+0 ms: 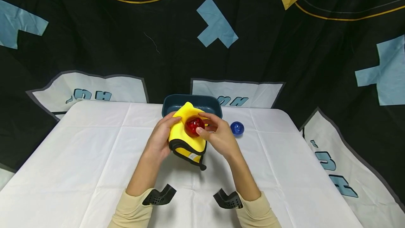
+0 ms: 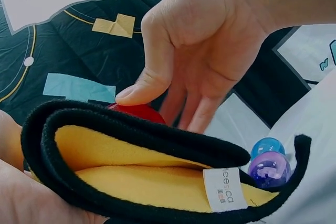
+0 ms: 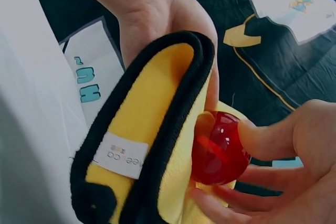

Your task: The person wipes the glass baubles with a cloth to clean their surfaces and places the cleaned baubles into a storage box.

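Observation:
My left hand (image 1: 160, 137) grips a folded yellow cloth (image 1: 178, 129) with black edging from its left side. A white label (image 2: 224, 190) shows inside the fold. Against the cloth's face sits a clear red ball (image 1: 193, 126), which my right hand (image 1: 219, 133) pinches between thumb and fingers. In the right wrist view the red ball (image 3: 221, 148) touches the cloth, and the right thumb is on its upper side. Cloth and hands are held above the table. The left fingers behind the cloth are partly hidden.
A dark blue rectangular tub (image 1: 207, 103) stands behind the cloth, its inside mostly hidden. To the right of the tub, a clear blue ball (image 1: 237, 128) lies on the white-covered table (image 1: 95, 157). A dark printed curtain (image 1: 171, 45) hangs behind the table.

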`<state>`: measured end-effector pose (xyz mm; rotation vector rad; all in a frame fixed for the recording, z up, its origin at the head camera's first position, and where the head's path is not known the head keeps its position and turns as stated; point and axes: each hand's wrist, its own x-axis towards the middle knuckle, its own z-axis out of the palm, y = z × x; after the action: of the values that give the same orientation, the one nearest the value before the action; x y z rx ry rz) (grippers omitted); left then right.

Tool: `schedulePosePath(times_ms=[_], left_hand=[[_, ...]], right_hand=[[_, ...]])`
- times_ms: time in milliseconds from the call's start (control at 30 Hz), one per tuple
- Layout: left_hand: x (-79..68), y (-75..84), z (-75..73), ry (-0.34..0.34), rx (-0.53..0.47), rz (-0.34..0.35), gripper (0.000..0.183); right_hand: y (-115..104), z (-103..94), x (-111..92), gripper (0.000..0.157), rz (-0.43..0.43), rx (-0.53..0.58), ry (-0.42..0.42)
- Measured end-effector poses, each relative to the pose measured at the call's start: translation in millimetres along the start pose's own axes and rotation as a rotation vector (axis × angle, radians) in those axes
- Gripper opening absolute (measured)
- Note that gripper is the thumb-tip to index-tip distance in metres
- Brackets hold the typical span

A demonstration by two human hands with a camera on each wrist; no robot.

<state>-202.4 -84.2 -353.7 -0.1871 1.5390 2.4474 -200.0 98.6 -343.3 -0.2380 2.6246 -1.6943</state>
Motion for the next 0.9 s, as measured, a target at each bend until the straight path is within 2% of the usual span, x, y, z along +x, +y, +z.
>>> schedulePosePath(times_ms=[100, 200, 367, 467, 700, 900], left_hand=[[-0.6, 0.6, -0.2, 0.011, -0.007, -0.009, 0.046], [-1.4, 1.5, -0.9, 0.012, -0.009, -0.008, 0.048], [-2.3, 2.7, -1.3, 0.019, -0.017, -0.011, 0.047], [-1.9, 2.0, -1.2, 0.007, -0.018, -0.011, 0.047], [-1.9, 2.0, 1.0, 0.002, -0.024, -0.021, 0.046], [-1.7, 2.1, -0.4, 0.015, -0.026, -0.022, 0.046]], right_hand=[[-0.8, 1.3, -1.3, 0.041, -0.049, 0.026, 0.037], [-3.2, 0.8, -2.6, 0.039, -0.056, 0.041, 0.027], [-4.6, -1.0, -2.4, 0.058, -0.044, 0.057, -0.036], [-3.7, -0.3, -1.8, 0.063, -0.052, 0.039, -0.033], [-2.7, 0.7, -1.7, 0.055, -0.047, 0.006, 0.023], [-0.9, -0.3, -0.1, 0.047, 0.006, -0.009, -0.004]])
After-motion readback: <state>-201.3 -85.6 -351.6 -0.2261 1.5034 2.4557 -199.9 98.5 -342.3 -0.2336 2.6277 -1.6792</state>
